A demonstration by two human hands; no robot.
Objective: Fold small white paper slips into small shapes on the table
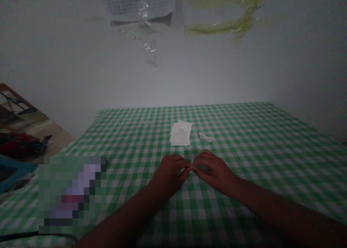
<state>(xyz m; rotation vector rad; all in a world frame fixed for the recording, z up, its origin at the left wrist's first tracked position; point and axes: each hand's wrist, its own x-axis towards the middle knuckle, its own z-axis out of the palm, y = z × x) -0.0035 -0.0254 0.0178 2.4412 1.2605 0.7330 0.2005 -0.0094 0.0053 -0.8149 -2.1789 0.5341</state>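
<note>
My left hand [173, 168] and my right hand [213, 168] meet low over the middle of the table, thumb and fingers of each pinched together. Between their touching fingertips shows a tiny pale bit [192, 167], too small and dim to name; most of it is hidden. Just beyond the hands lies a small stack of printed paper sheets [180, 135], its edges uneven. To the right of the stack rests a narrow, folded or crumpled strip of paper [206, 137], apart from both hands.
A green-and-white checked cloth [130, 132] covers the table, which meets a pale wall [211, 74] at the back. At left lies a blurred-out flat object [78, 190] with a dark cable [21, 236] near it. Clear and yellow tape [217, 28] sticks to the wall.
</note>
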